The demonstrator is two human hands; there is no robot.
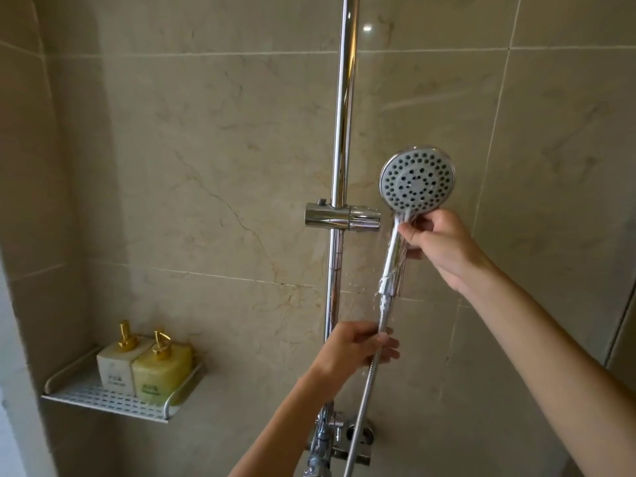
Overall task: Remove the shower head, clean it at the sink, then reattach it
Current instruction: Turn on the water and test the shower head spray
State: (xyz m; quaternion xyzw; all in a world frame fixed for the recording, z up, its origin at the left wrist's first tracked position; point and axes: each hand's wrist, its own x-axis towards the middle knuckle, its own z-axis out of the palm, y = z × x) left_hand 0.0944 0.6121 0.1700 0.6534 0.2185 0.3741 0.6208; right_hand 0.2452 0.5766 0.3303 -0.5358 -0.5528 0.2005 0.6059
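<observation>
Two hands hold the shower head (417, 182) just right of the chrome riser rail (340, 139), beside its empty holder (342, 216). Right hand (437, 242) closes its grip on the handle below the face; left hand (358, 346) pinches the hose (361, 404) below.

A tiled shower stall in a bathroom, hotel-like or domestic. Shown by glossy beige marble-look wall tiles (213, 139) with pale grout lines, a vertical chrome riser rail (342, 115) carrying a chrome sliding bracket (339, 217), chrome mixer valves (339, 438) low on the wall, and a white perforated metal corner shelf (103, 397) bearing two square gold-pumped dispenser bottles (144, 366).
</observation>
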